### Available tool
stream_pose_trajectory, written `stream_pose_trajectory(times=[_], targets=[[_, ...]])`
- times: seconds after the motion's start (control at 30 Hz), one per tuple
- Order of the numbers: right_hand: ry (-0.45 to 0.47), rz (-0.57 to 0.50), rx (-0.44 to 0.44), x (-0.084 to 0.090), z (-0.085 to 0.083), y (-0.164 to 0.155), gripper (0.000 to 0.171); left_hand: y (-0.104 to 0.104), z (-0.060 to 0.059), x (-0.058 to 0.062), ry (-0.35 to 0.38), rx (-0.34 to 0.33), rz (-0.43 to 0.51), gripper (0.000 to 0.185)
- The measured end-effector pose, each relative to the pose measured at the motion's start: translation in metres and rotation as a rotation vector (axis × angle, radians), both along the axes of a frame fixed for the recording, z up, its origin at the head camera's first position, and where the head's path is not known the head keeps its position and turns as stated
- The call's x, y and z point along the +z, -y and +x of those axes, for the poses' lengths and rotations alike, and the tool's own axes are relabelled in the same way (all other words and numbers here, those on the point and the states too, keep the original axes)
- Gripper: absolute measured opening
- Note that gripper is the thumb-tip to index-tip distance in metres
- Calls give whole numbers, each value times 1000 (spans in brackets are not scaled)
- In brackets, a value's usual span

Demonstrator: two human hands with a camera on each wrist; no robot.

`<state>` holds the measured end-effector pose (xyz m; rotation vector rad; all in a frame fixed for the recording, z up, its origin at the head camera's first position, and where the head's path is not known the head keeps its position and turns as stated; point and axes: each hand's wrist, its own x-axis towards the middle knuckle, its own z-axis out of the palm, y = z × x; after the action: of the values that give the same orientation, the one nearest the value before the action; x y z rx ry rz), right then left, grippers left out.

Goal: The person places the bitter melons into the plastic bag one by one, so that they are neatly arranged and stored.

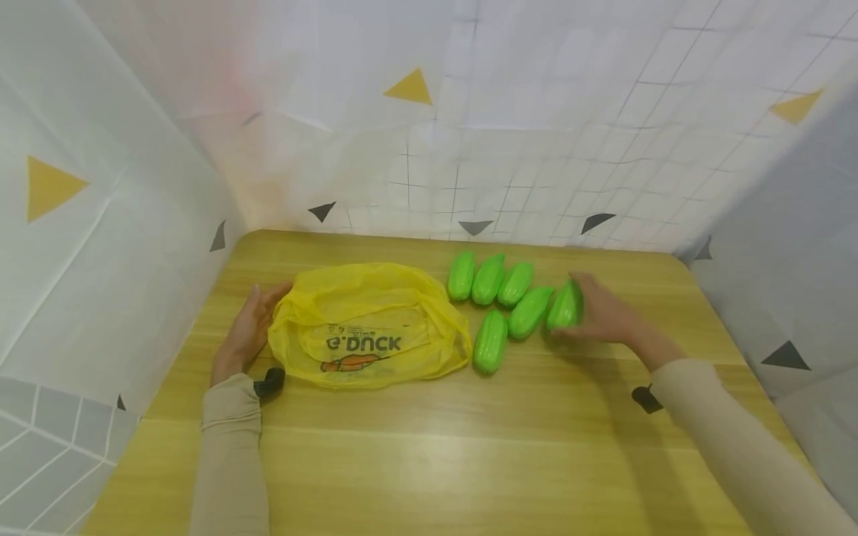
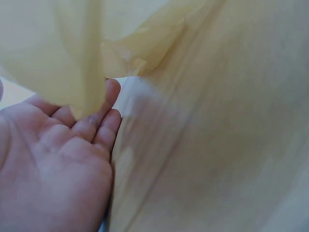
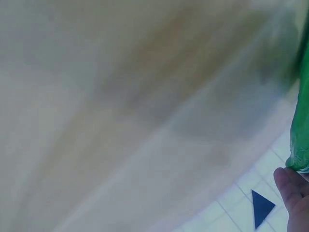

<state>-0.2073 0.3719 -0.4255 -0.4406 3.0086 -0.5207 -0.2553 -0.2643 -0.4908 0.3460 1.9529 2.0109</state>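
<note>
A yellow plastic bag [image 1: 365,327] with "DUCK" lettering and an orange print lies on the table, its mouth spread wide. My left hand [image 1: 249,327] is at the bag's left side, palm turned toward it. In the left wrist view the fingers [image 2: 104,128] are loosely extended, and a fold of the bag [image 2: 89,92] hangs over them. My right hand [image 1: 603,313] pinches a glossy green gourd [image 1: 565,305] between thumb and fingers, at the right end of a group. A fingertip [image 3: 285,181] meets the gourd's end [image 3: 300,145] in the right wrist view.
More green gourds lie between bag and right hand: a back row of three [image 1: 488,280], one slanted [image 1: 529,313] and one nearer the front [image 1: 491,342]. The wooden table [image 1: 429,454] is bounded by white sheets [image 1: 536,179] at the back and sides.
</note>
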Motion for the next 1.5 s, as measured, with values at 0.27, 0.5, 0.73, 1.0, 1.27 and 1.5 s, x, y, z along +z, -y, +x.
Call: stream_pose_trajectory(times=[0.27,0.5,0.73,1.0,1.27,1.5], targets=[[-19,32,55,31,-9,14,118,1,1,0,-14,-11,13,75],[-63,93,108,45,-19,30,115,1,1,1,-15,-7,4,76],[-88,121,167,71,-39,65,114,0,2,4,2,-10,12,75],[18,191,240,102,-52,129,116,-1,2,3,2,-6,13,76],[39,284,366,106,-55,193,114,0,3,5,4,-1,18,71],[44,340,484,101,-50,239,116,-1,4,5,6,-6,21,73]])
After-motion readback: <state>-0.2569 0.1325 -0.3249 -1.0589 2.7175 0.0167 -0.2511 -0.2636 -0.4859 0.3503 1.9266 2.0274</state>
